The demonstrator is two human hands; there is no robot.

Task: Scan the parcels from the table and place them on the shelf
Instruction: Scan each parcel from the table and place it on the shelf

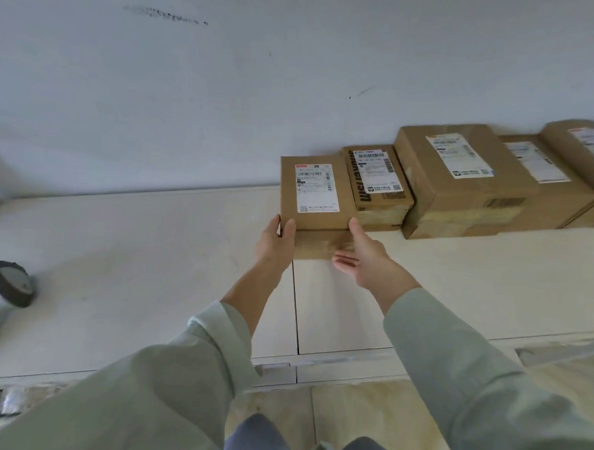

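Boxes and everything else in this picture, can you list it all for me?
Boxes: five, brown cardboard with white labels, in a row along the wall; the nearest box is at the row's left end.
Shelf top: one, cream.
Wall: white, scuffed.
Grey device: one, at the left edge; I cannot tell what it is.
Floor: beige tiles.
Left hand: grips the nearest box's left corner.
Right hand: open, against its right side.

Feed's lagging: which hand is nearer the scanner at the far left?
Left. The left hand grips the parcel, on the scanner's side; the right hand is farther right.
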